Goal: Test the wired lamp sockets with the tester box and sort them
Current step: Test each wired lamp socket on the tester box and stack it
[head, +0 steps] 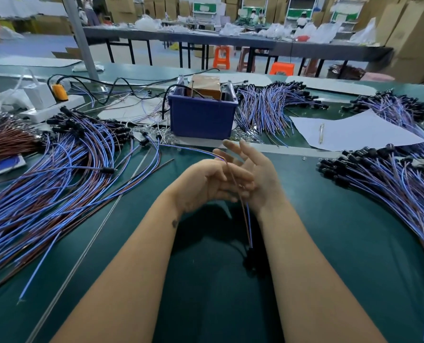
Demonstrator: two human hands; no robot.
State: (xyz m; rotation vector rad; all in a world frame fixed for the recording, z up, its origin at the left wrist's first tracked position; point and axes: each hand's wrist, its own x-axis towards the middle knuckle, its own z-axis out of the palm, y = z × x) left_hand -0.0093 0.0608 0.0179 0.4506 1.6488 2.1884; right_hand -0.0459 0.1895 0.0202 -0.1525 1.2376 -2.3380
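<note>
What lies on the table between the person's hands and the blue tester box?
In the head view, mostly bare green table separates the hands from the blue tester box; only a thin wire crosses it.

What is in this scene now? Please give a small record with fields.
left hand: fingers curled on thin brown-and-blue wire pair
right hand: fingers straight, wire crosses its palm
black lamp socket: hangs at wire's lower end
blue plastic tester box: behind hands
green table: wire piles left and right

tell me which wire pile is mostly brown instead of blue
The far-left pile, beside the white power strip. Its wires are nearly all brown; the other piles are mainly blue.
</note>
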